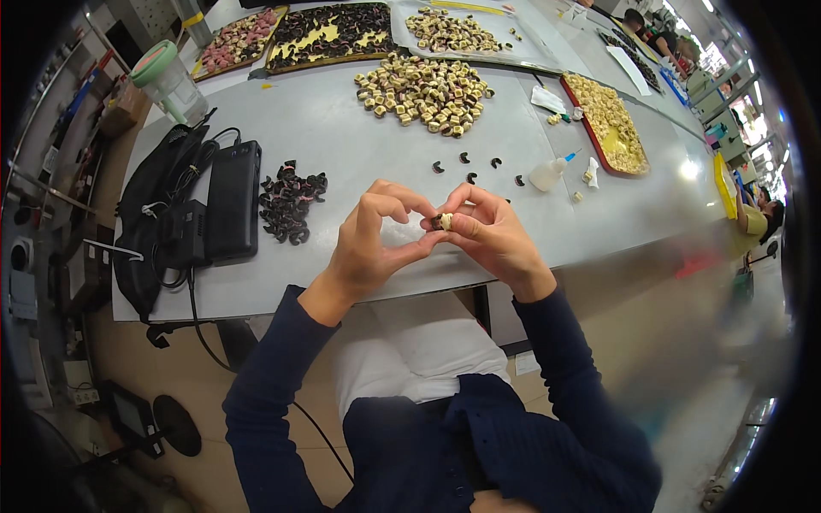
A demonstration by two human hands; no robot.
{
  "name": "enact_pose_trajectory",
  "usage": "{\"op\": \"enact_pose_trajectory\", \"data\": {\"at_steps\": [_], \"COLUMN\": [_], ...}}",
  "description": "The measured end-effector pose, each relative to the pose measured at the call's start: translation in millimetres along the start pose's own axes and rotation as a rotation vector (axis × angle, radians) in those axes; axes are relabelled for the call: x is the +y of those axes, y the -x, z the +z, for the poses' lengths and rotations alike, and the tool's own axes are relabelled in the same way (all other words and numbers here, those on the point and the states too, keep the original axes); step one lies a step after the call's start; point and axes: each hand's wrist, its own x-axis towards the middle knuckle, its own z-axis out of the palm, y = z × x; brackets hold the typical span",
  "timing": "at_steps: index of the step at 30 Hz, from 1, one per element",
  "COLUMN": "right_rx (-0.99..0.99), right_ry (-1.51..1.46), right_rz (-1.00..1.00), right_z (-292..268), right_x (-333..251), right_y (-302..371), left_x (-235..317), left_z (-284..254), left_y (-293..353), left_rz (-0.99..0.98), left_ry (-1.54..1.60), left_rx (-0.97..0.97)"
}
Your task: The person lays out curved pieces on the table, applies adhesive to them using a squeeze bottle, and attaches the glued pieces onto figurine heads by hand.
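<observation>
In front of me both hands meet above the near edge of the table. Between the thumb and fingers of my right hand (496, 235) is a small cream-and-dark part (444, 221). My left hand (369, 235) has its thumb and forefinger at the dark end of that part; the other fingers are curled. The fingertips partly cover the part. Just beyond my hands lie several loose dark C-shaped pieces (464, 158). A pile of similar dark curved pieces (291, 201) sits left of my left hand. Farther off is a heap of cream-and-dark parts (423, 92).
At left, a black power bank (234, 201) lies beside a black strap with cables (158, 197). A small bottle with a blue tip (547, 174) stands at right, near a red-rimmed tray of cream parts (611, 128). More trays (332, 61) line the back. Other people work far right.
</observation>
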Motion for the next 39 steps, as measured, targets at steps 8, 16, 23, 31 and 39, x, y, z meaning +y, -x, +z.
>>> {"op": "enact_pose_trajectory", "data": {"at_steps": [8, 16, 23, 31, 39], "right_rx": [-0.017, 0.014, -0.063, -0.059, -0.090], "right_ry": [-0.062, -0.038, -0.090, -0.023, -0.035], "right_rz": [0.036, -0.009, -0.074, -0.067, -0.050], "right_z": [-3.8, -4.5, -5.4, -2.4, 1.7], "right_x": [2.8, 9.4, 15.9, 15.2, 13.4], "right_y": [7.4, 13.1, 13.9, 16.4, 16.7], "left_x": [2.0, 4.7, 5.8, 8.3, 11.1], "left_z": [-1.0, 1.3, 2.6, 1.8, 1.4], "left_y": [-1.7, -1.5, -1.7, -1.6, 1.4], "left_rz": [0.097, 0.136, 0.152, 0.165, 0.170], "left_ry": [-0.024, -0.019, -0.015, 0.009, 0.021], "left_rx": [-0.078, -0.103, -0.100, -0.121, -0.128]}}
